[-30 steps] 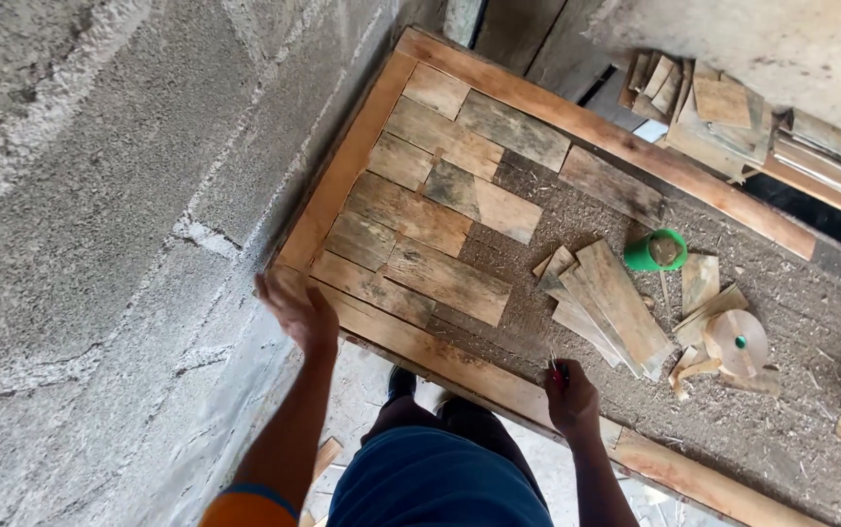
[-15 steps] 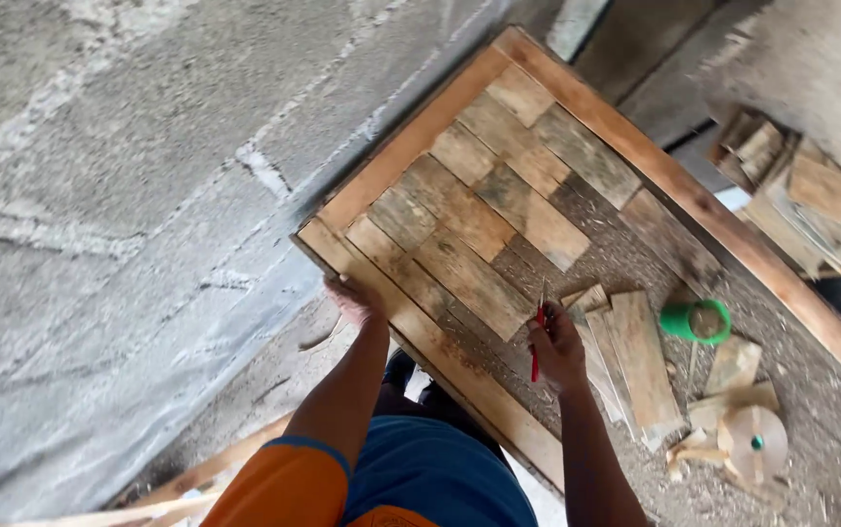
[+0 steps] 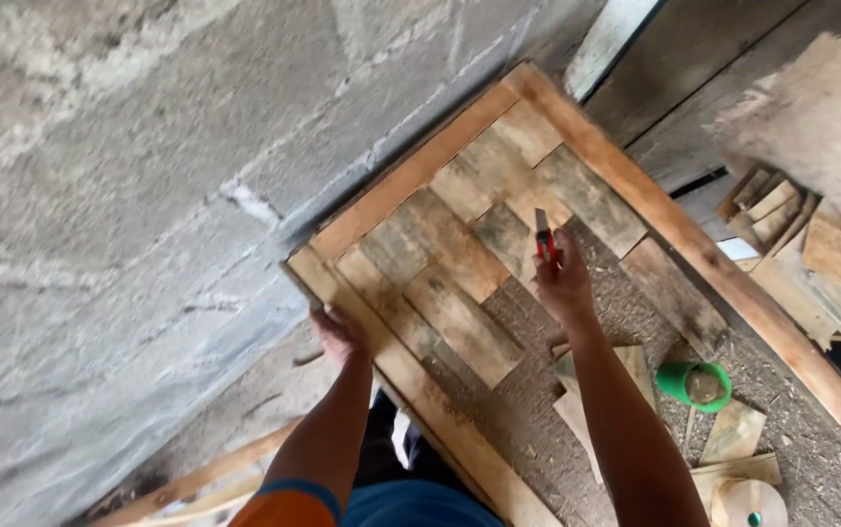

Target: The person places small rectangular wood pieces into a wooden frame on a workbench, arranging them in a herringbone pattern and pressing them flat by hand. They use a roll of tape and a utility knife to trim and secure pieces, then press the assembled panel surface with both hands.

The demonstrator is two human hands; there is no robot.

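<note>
Wooden panel under both my hands, leaning by grey block wall. My left hand grips near frame edge. My right hand closed around red-handled cutter, blade up, over planks. Green cup lower right of that hand, near loose offcuts.

Concrete wall tight beside wooden frame

Right hand holds a red knife over wooden panel.
</note>
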